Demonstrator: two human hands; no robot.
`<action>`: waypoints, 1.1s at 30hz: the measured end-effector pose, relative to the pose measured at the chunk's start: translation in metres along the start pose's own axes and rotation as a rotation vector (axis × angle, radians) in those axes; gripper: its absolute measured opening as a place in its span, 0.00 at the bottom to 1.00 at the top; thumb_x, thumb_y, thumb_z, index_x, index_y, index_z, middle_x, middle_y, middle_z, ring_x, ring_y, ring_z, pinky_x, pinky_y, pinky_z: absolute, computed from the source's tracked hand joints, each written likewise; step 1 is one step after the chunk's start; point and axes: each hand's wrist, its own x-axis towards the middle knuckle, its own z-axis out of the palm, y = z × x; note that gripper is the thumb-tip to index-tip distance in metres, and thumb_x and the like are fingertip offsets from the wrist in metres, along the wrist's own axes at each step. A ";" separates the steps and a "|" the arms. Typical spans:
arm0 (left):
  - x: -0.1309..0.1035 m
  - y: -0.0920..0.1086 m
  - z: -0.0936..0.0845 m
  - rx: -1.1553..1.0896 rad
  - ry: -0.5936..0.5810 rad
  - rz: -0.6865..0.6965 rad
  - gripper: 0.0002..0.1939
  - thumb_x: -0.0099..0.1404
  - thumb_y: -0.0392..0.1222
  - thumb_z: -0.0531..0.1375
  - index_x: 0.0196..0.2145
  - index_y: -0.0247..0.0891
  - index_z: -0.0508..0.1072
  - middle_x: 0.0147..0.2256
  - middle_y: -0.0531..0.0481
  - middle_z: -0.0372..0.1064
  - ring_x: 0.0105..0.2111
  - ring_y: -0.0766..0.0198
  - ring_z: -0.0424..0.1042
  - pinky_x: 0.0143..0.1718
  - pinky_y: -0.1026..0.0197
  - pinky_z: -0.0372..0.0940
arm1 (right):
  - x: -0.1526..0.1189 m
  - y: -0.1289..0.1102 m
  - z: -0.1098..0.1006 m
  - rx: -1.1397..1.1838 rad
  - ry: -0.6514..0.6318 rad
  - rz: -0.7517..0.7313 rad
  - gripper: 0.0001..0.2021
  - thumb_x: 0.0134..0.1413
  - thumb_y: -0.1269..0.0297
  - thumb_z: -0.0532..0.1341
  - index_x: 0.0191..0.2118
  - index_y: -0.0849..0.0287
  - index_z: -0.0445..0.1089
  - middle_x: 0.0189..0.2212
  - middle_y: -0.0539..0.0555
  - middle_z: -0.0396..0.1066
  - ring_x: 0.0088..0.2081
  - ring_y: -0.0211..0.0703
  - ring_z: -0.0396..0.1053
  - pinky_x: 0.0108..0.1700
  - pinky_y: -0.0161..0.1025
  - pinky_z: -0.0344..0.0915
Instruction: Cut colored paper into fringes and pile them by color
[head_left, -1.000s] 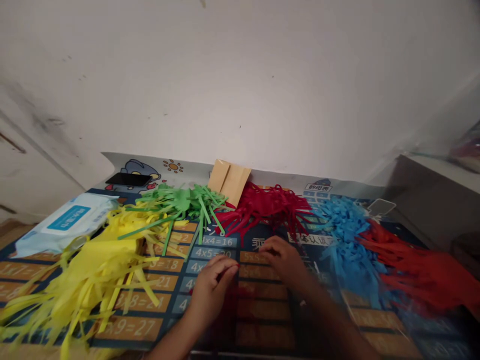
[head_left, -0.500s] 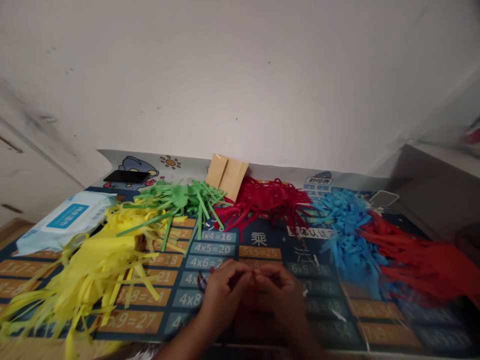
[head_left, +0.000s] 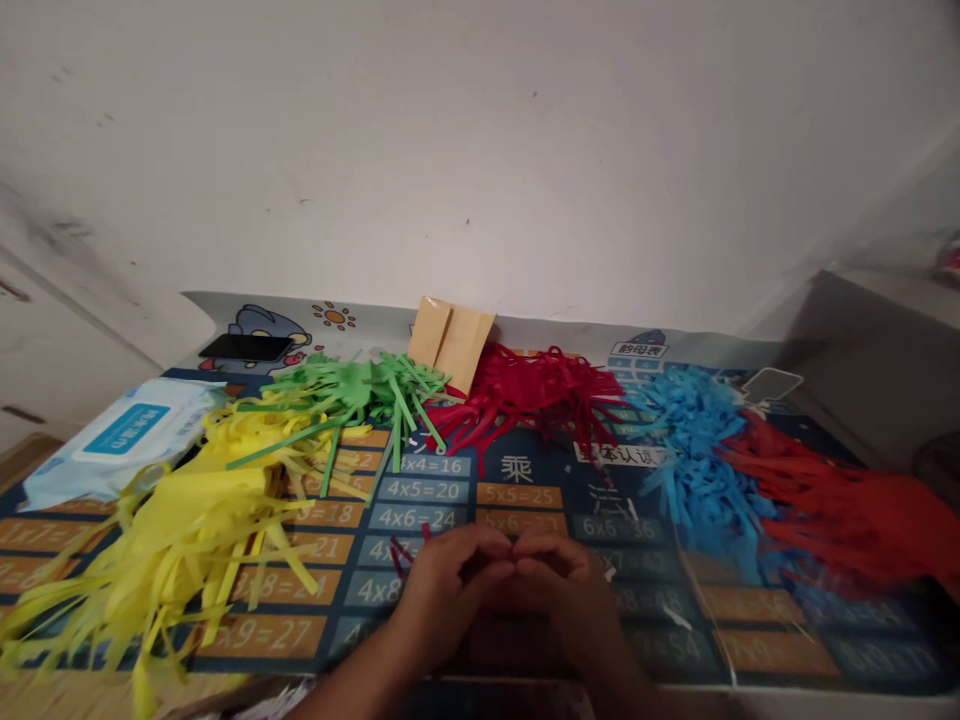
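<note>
In front of crimson heap (head_left: pixel 551 392): left hand (head_left: pixel 448 580), right hand (head_left: pixel 574 592), curled, fingertips meeting, hold can't be told; red strips (head_left: pixel 397 558) beside left hand | its left: green heap (head_left: pixel 364 385), yellow heap (head_left: pixel 195 525), 1 phone (head_left: pixel 247 347), 1 wipes pack (head_left: pixel 124 435) | back-left: 1 envelope (head_left: pixel 457 340) | right: blue heap (head_left: pixel 697 430), orange heap (head_left: pixel 870 515)

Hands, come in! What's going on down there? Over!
Left hand and right hand meet at fingertips, grip hidden. Red strips show beside left hand. White scrap lies beyond right hand, off to its right.
</note>
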 end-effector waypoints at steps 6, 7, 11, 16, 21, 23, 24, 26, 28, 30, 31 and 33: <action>0.000 0.001 -0.003 -0.085 -0.021 -0.040 0.06 0.56 0.35 0.64 0.34 0.42 0.77 0.31 0.53 0.77 0.32 0.64 0.75 0.36 0.66 0.66 | -0.003 0.005 0.001 0.085 -0.054 0.046 0.05 0.42 0.64 0.70 0.30 0.53 0.79 0.30 0.51 0.76 0.34 0.45 0.73 0.38 0.37 0.69; 0.000 0.001 -0.003 -0.096 -0.030 -0.042 0.06 0.56 0.35 0.64 0.34 0.41 0.77 0.32 0.53 0.77 0.32 0.64 0.75 0.36 0.66 0.66 | -0.004 0.006 0.001 0.126 -0.046 0.082 0.06 0.41 0.64 0.71 0.31 0.53 0.78 0.30 0.51 0.76 0.33 0.45 0.73 0.36 0.37 0.69; -0.001 0.003 -0.005 -0.103 -0.052 -0.063 0.07 0.56 0.36 0.64 0.35 0.41 0.77 0.32 0.52 0.77 0.33 0.63 0.75 0.35 0.65 0.66 | -0.006 0.006 0.002 0.158 -0.035 0.110 0.08 0.39 0.65 0.71 0.31 0.54 0.76 0.30 0.50 0.76 0.32 0.44 0.73 0.35 0.35 0.69; -0.001 0.005 -0.005 -0.120 -0.057 -0.044 0.04 0.56 0.39 0.65 0.32 0.41 0.78 0.32 0.51 0.78 0.33 0.62 0.76 0.36 0.65 0.68 | -0.005 0.006 -0.001 0.097 -0.063 0.154 0.06 0.39 0.66 0.69 0.29 0.55 0.76 0.27 0.51 0.76 0.31 0.45 0.73 0.35 0.37 0.70; 0.003 0.005 -0.006 -0.064 -0.095 0.008 0.05 0.56 0.43 0.66 0.31 0.42 0.79 0.30 0.51 0.78 0.31 0.61 0.76 0.34 0.64 0.68 | -0.005 0.006 -0.003 0.066 -0.041 0.146 0.05 0.37 0.67 0.70 0.24 0.56 0.74 0.25 0.49 0.74 0.30 0.43 0.71 0.33 0.35 0.69; 0.005 0.004 -0.008 -0.048 -0.122 0.051 0.05 0.57 0.45 0.66 0.31 0.42 0.80 0.29 0.50 0.78 0.30 0.61 0.75 0.34 0.63 0.67 | -0.004 0.003 -0.005 0.032 -0.066 0.090 0.03 0.38 0.68 0.69 0.23 0.56 0.74 0.25 0.49 0.73 0.30 0.42 0.70 0.33 0.34 0.67; 0.005 0.004 -0.009 -0.041 -0.135 0.059 0.05 0.58 0.45 0.66 0.31 0.42 0.80 0.29 0.50 0.78 0.30 0.61 0.75 0.34 0.63 0.67 | -0.004 0.001 -0.006 0.016 -0.085 0.069 0.03 0.39 0.68 0.69 0.23 0.55 0.75 0.26 0.49 0.73 0.30 0.41 0.70 0.33 0.33 0.67; 0.005 0.004 -0.011 -0.013 -0.145 0.050 0.05 0.60 0.43 0.64 0.31 0.42 0.80 0.29 0.50 0.77 0.30 0.62 0.75 0.34 0.64 0.66 | -0.004 -0.003 -0.007 -0.025 -0.101 0.037 0.01 0.42 0.67 0.67 0.24 0.56 0.75 0.26 0.49 0.73 0.30 0.41 0.70 0.33 0.33 0.66; 0.004 0.002 -0.011 0.041 -0.125 0.041 0.04 0.60 0.41 0.63 0.31 0.42 0.79 0.30 0.50 0.77 0.31 0.62 0.75 0.34 0.64 0.66 | -0.005 -0.005 -0.009 -0.100 -0.085 -0.009 0.02 0.46 0.67 0.65 0.26 0.56 0.75 0.27 0.50 0.73 0.32 0.42 0.70 0.34 0.34 0.66; 0.002 0.000 -0.010 0.093 -0.069 0.063 0.05 0.59 0.41 0.63 0.34 0.43 0.78 0.32 0.50 0.77 0.33 0.61 0.74 0.35 0.63 0.67 | -0.007 -0.005 -0.009 -0.193 -0.056 -0.068 0.02 0.48 0.66 0.64 0.27 0.56 0.75 0.29 0.51 0.74 0.34 0.44 0.71 0.37 0.35 0.66; 0.001 -0.001 -0.008 0.109 -0.042 0.096 0.05 0.60 0.41 0.63 0.35 0.43 0.78 0.33 0.49 0.77 0.34 0.61 0.75 0.36 0.62 0.68 | -0.008 -0.005 -0.009 -0.235 -0.047 -0.091 0.02 0.48 0.66 0.64 0.28 0.56 0.75 0.29 0.51 0.74 0.35 0.44 0.71 0.38 0.36 0.66; 0.000 -0.002 -0.006 0.134 -0.004 0.200 0.06 0.62 0.40 0.61 0.36 0.43 0.78 0.34 0.49 0.77 0.35 0.61 0.75 0.42 0.60 0.69 | -0.010 -0.004 -0.008 -0.293 -0.035 -0.117 0.03 0.50 0.67 0.64 0.28 0.55 0.75 0.30 0.51 0.75 0.36 0.45 0.72 0.39 0.36 0.66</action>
